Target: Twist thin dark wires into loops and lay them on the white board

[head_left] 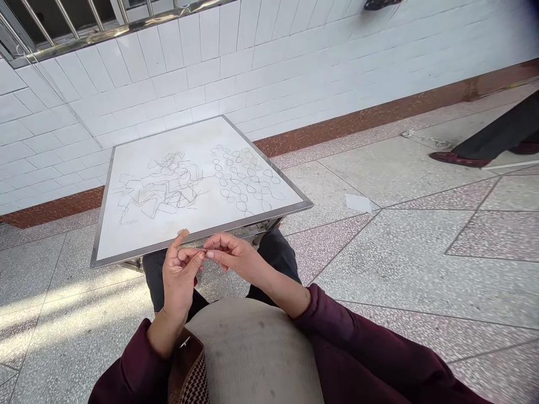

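My left hand (pixel 180 274) and my right hand (pixel 236 258) meet fingertip to fingertip just off the table's near edge. Both are closed in a pinch on a thin wire (pixel 195 245), of which only a short bit shows between the fingers. A tan wrapping covers one raised fingertip of the left hand. Beyond them, the white table (pixel 126 241) carries a tangle of bent thin wire pieces (pixel 168 188) on its left half. Spread over the right half are several wire loops (pixel 244 177), roughly round or oval.
A metal rim edges the table, which stands near a white tiled wall (pixel 286 84). Barred window rails (pixel 101 33) are at upper left. At right, another person's leg and dark red shoe (pixel 458 159) show. A white paper piece (pixel 359 202) lies on the speckled floor.
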`<state>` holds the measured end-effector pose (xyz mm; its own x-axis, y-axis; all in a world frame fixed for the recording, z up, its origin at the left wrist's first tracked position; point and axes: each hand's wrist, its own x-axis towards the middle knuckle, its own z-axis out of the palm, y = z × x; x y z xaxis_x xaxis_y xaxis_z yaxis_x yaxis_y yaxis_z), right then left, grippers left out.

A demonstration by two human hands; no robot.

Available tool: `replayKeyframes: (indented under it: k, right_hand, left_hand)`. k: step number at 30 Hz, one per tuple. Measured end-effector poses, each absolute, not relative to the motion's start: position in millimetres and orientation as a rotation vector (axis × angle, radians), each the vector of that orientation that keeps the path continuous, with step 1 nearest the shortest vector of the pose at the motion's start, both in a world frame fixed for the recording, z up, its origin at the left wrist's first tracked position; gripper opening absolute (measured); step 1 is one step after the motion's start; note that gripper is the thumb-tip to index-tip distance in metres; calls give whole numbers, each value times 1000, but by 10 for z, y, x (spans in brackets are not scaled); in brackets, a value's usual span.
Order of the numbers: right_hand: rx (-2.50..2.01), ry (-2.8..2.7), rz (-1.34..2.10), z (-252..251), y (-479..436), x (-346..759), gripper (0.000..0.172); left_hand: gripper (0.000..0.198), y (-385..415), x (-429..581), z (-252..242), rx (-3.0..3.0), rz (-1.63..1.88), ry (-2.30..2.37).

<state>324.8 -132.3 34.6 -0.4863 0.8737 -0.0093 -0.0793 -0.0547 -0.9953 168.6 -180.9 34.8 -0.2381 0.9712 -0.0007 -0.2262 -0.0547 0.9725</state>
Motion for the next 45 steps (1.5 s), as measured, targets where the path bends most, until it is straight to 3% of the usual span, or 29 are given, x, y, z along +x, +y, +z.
replayKeyframes:
  k: [10,20,33,40,45]
  right_hand:
    - [-914,-1468,1548,316,-1289,3205,19]
    - [-892,-1341,1614,315,-1252,3183,23]
    - [-982,-1428,1534,312,-1250,3175,24]
    - [-960,-1170,1576,319,-1170,3265,25]
    - [-864,-1053,1680,325,-1165,3231,28]
  left_hand:
    - [62,-1746,1691,382,940,1524,1197]
    - [47,-1691,1714,370,951,1529,1167]
    - [53,-1642,1717,423,1027,1524,1217]
    - [45,-1663,1451,263,935,1892,1439]
    - [44,-1724,1607,119,644,1521,1043]
